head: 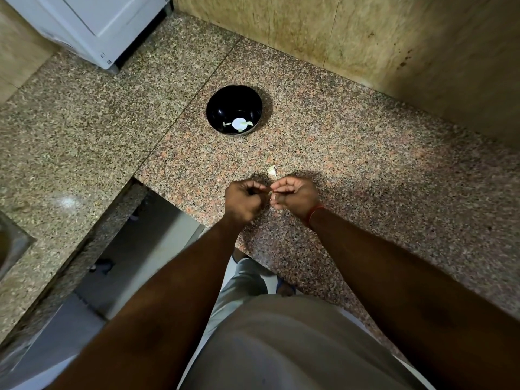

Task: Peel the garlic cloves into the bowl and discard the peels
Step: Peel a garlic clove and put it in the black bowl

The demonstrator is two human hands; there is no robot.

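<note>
A speckled granite desk [351, 153] is carrying a black bowl [222, 99], and a single garlic clove [272, 170] is lying nearer its front edge, well apart from the bowl.

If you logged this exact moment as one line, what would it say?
step: peeling | hands: both pinch one garlic clove | loose clove: on counter | bowl: pale bits inside

garlic clove [270, 194]: mostly hidden between fingers | sink [11, 246]: cut off at left edge
</note>
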